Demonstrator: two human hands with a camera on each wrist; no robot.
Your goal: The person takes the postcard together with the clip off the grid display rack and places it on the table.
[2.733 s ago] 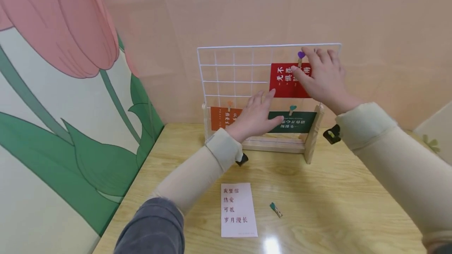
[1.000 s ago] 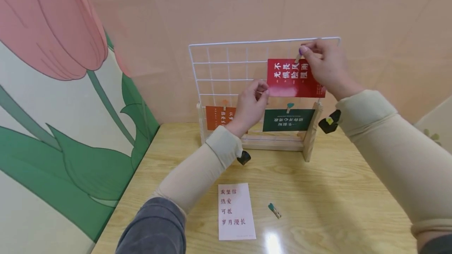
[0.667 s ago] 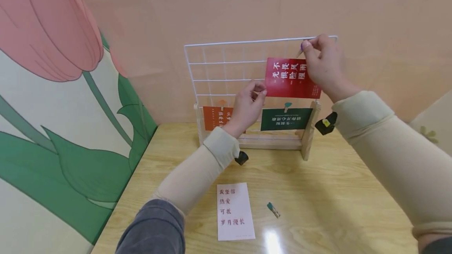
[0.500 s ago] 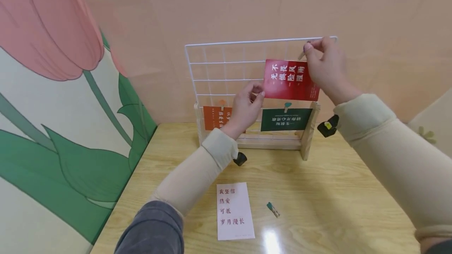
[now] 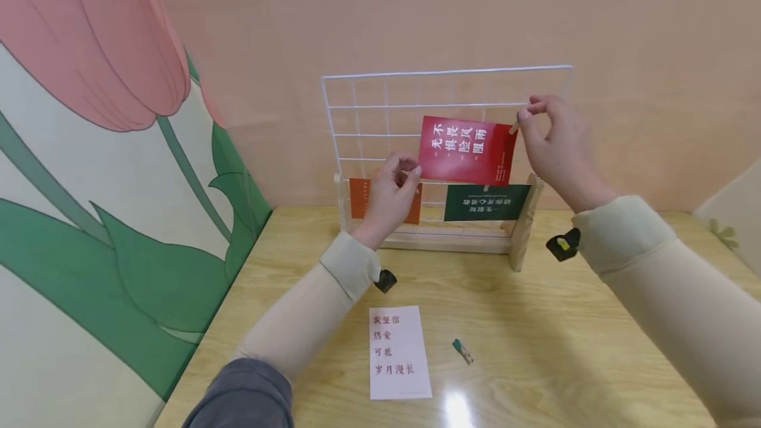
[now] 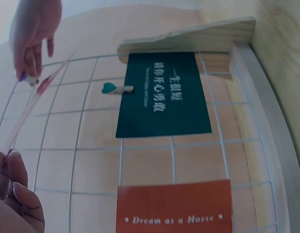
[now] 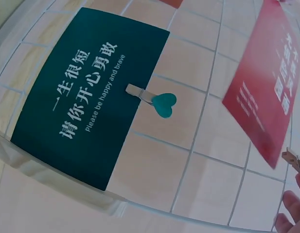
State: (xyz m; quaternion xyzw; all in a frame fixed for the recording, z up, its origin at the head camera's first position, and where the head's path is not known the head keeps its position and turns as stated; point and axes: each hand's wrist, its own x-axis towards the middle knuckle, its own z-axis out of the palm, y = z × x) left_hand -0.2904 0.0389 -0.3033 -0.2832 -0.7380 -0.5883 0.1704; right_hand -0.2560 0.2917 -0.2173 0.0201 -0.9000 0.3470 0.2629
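My left hand (image 5: 389,200) pinches the lower left corner of a red card (image 5: 466,150) with white writing, held in front of the white wire grid (image 5: 446,72). My right hand (image 5: 561,150) pinches a small wooden clothespin (image 7: 294,161) with a purple heart, its tip close to the card's right corner. On the grid behind, a teal-heart clothespin (image 7: 163,105) holds a dark green card (image 7: 81,97). An orange card (image 6: 174,208) hangs to its left, partly behind my left hand in the head view.
A wooden base (image 5: 452,242) carries the grid on the wooden table (image 5: 594,322). Nearer me lie a white card (image 5: 399,355) with red writing and a loose clothespin (image 5: 462,351) with a green heart. A peach backdrop (image 5: 654,84) rises behind.
Both hands reached the red card and its purple-heart clothespin and took hold. The clothespin came off the grid and card. Card and both hands have moved down, the card leftward.
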